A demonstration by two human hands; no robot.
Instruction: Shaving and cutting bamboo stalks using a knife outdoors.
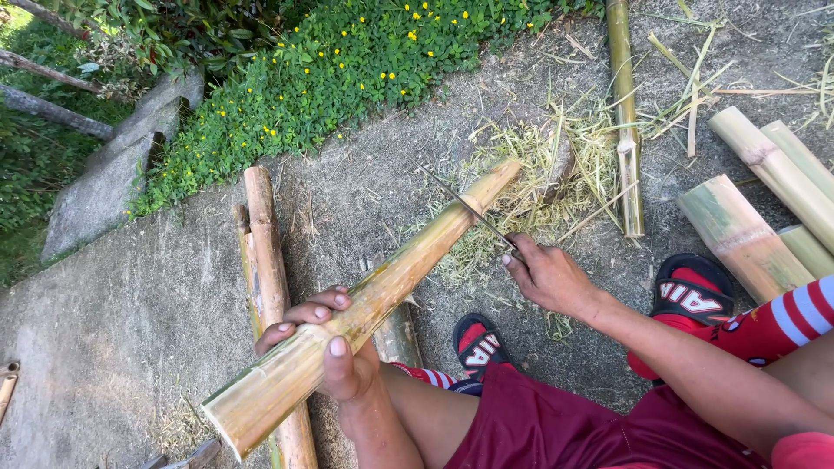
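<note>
Left hand (334,347) wraps tight around the bamboo pole (373,300), which slants from 7 o'clock up toward 1 o'clock. Right hand (547,276) clutches a knife (465,208), blade laid across the pole's far end, shavings (530,191) at 12 o'clock beyond.

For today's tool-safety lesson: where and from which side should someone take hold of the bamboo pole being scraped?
Probably grip the bamboo pole at its thick near end, from underneath, as the left hand does. It slants away, and the knife in the right hand works the far end, so that keeps fingers clear.
</note>
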